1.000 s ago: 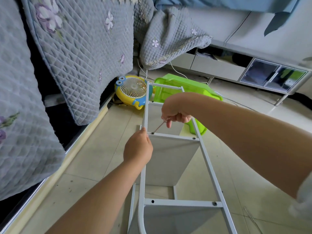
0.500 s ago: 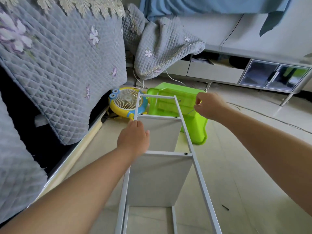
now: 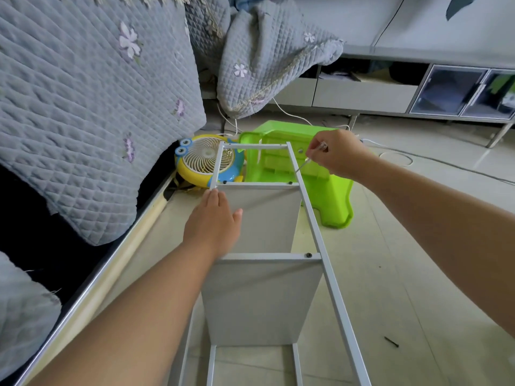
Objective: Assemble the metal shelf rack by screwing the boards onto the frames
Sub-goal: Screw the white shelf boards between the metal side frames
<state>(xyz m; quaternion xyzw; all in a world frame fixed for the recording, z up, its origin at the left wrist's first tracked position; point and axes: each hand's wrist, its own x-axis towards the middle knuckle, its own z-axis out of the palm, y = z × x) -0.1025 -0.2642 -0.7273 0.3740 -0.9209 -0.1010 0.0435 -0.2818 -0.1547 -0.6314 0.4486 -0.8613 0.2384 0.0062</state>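
Observation:
A white metal shelf rack [image 3: 320, 246] lies on its side on the tiled floor, with grey boards [image 3: 262, 299] standing between its frames. Black screw heads [image 3: 308, 255] show on the crossbars. My left hand [image 3: 213, 224] rests flat with straight fingers on the left frame rail beside the upper board. My right hand [image 3: 338, 156] pinches a small clear-handled screwdriver [image 3: 309, 158], its tip pointing down at the right rail just above the upper crossbar.
A green plastic stool [image 3: 331, 201] lies behind the rack. A yellow and blue fan [image 3: 204, 162] sits by the bed. Quilted grey covers [image 3: 92, 101] hang at the left. A loose black screw [image 3: 391, 342] lies on the floor at the right. Cables [image 3: 395, 160] trail near a low cabinet [image 3: 390, 93].
My right hand moved from the left of the middle crossbar out to the right rail near the rack's far end. My left hand slid up the left rail and flattened.

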